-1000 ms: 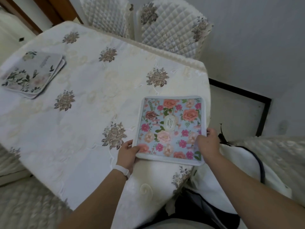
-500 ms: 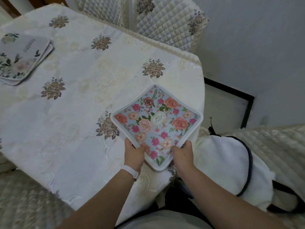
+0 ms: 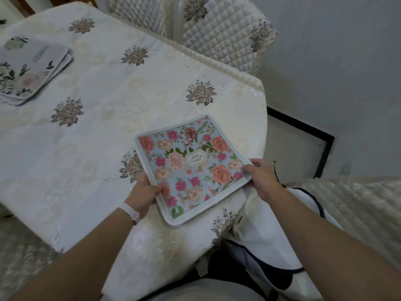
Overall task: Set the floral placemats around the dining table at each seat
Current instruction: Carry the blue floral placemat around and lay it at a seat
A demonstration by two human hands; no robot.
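Observation:
A blue floral placemat (image 3: pixel 191 168) with pink and orange flowers lies on the dining table (image 3: pixel 108 127) near its right front corner. My left hand (image 3: pixel 144 191) grips its left edge, thumb on top. At the mat's right corner, my right hand (image 3: pixel 259 178) pinches the edge. A stack of pale grey floral placemats (image 3: pixel 28 68) rests at the table's far left.
Two quilted white chairs (image 3: pixel 219 29) stand behind the table's far edge. A white bag with dark trim (image 3: pixel 282 235) lies on the seat at the right, below the table corner. A cream embroidered cloth covers the table. A wall is at the right.
The mat has been turned on the table from a diamond-like angle toward squarer with the edge. My right hand shifted from the near corner to the right corner.

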